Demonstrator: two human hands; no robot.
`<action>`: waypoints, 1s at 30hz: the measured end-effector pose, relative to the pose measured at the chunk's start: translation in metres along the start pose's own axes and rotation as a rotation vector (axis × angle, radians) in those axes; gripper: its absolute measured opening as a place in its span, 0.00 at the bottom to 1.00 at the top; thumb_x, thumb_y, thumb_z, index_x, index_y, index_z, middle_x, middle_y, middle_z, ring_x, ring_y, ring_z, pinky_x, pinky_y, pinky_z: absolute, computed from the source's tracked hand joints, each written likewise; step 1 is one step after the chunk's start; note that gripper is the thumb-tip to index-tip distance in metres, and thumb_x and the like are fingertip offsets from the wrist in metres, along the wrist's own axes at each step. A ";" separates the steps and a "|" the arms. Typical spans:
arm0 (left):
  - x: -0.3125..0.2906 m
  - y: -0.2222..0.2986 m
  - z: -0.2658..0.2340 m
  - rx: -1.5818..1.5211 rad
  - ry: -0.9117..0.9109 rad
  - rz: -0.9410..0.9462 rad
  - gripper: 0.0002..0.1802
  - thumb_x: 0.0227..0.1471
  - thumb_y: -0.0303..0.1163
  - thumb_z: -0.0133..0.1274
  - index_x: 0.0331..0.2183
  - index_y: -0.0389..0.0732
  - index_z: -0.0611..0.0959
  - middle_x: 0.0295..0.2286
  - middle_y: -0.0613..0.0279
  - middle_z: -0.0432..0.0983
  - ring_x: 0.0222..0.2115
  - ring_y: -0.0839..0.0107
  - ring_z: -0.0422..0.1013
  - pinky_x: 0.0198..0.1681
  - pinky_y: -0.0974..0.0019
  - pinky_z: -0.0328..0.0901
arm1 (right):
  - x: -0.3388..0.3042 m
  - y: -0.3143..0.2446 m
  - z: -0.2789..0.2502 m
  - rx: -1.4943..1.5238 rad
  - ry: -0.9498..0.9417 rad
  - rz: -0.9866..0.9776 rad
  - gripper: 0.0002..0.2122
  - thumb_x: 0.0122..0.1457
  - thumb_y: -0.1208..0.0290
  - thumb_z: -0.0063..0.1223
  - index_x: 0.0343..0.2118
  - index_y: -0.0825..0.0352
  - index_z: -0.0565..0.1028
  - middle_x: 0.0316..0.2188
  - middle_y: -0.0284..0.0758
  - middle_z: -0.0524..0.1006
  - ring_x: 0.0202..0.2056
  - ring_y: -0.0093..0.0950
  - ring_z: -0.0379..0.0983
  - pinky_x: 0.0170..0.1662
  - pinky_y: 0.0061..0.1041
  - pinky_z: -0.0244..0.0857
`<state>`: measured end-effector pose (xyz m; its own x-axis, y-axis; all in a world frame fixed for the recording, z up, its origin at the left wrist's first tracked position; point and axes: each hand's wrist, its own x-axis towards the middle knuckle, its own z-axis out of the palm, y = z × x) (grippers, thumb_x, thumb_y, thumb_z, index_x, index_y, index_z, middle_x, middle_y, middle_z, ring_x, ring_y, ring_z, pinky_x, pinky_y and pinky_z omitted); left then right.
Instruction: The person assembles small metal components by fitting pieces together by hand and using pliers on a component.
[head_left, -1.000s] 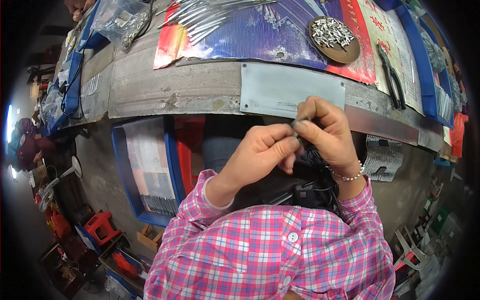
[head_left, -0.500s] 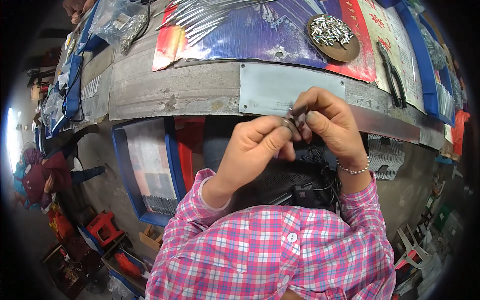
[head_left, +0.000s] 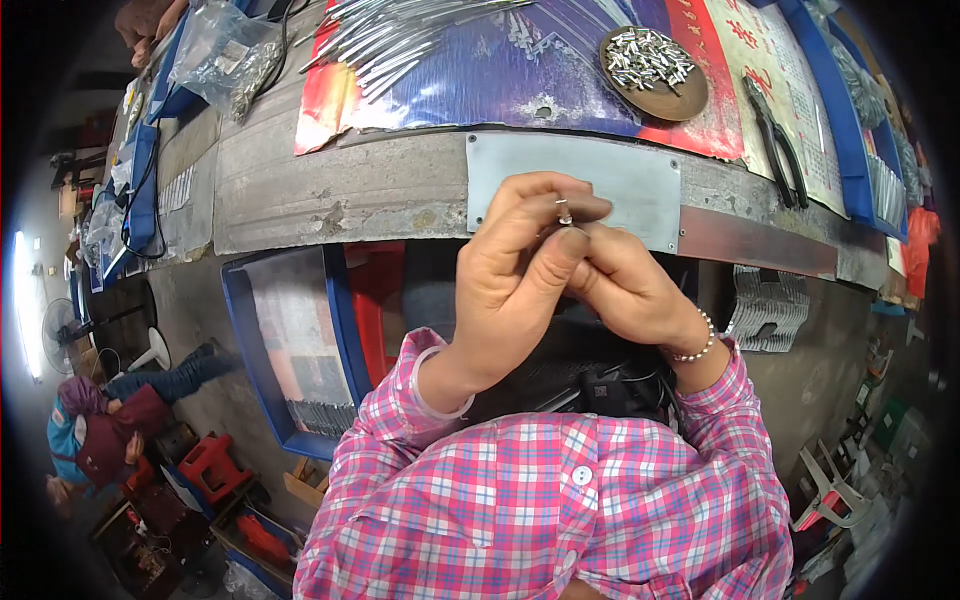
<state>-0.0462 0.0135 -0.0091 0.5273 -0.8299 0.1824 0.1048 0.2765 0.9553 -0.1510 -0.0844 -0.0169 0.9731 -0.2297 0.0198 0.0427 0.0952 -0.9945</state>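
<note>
Just over the bench's near edge, my left hand (head_left: 515, 275) pinches a small shiny metal piece (head_left: 564, 212) between thumb and forefinger; its exact kind is too small to tell. My right hand (head_left: 635, 290), with a beaded bracelet at the wrist, is closed against the left thumb. Its fingertips are partly hidden, and I cannot see what they hold. Beneath and beyond the hands, a pale metal plate (head_left: 640, 205) is screwed to the bench edge. Farther off, a round brown dish (head_left: 690, 100) holds many short silvery pins (head_left: 645, 58).
Long thin metal rods (head_left: 400, 50) lie on a printed sheet (head_left: 480, 95). Black-handled pliers (head_left: 775, 145) rest at the right beside a blue bin (head_left: 850, 150). A blue tray (head_left: 240, 330) sits below the bench at left, near a seated person (head_left: 100, 430) and a red stool (head_left: 215, 465).
My left hand has turned and risen, bringing the small metal piece into view. My right hand has dropped lower, its fingers now tucked behind the left thumb. The person at left has shifted lower in view.
</note>
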 end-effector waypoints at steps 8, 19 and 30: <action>-0.003 -0.002 -0.002 -0.104 0.177 0.063 0.09 0.51 0.24 0.51 0.35 0.31 0.75 0.34 0.58 0.71 0.33 0.76 0.68 0.36 0.75 0.63 | 0.006 0.001 0.013 -0.410 0.167 -0.132 0.09 0.57 0.69 0.46 0.37 0.69 0.65 0.21 0.46 0.71 0.24 0.48 0.68 0.23 0.38 0.58; 0.006 0.000 -0.018 -0.388 -0.029 -0.286 0.10 0.53 0.33 0.49 0.27 0.36 0.72 0.24 0.60 0.69 0.31 0.67 0.69 0.38 0.65 0.64 | 0.004 0.014 0.013 -0.169 0.056 -0.168 0.12 0.61 0.65 0.40 0.25 0.68 0.66 0.13 0.40 0.67 0.13 0.36 0.63 0.18 0.30 0.53; 0.014 0.007 -0.012 0.125 0.027 -0.250 0.07 0.54 0.28 0.48 0.32 0.32 0.74 0.31 0.57 0.73 0.31 0.73 0.70 0.35 0.73 0.66 | 0.008 0.014 0.010 -0.550 0.245 -0.079 0.10 0.59 0.68 0.42 0.36 0.71 0.66 0.15 0.43 0.71 0.17 0.43 0.69 0.22 0.42 0.59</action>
<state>-0.0280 0.0095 -0.0029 0.5210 -0.8509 -0.0670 0.1302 0.0017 0.9915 -0.1401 -0.0754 -0.0298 0.8886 -0.4379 0.1363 -0.0743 -0.4306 -0.8995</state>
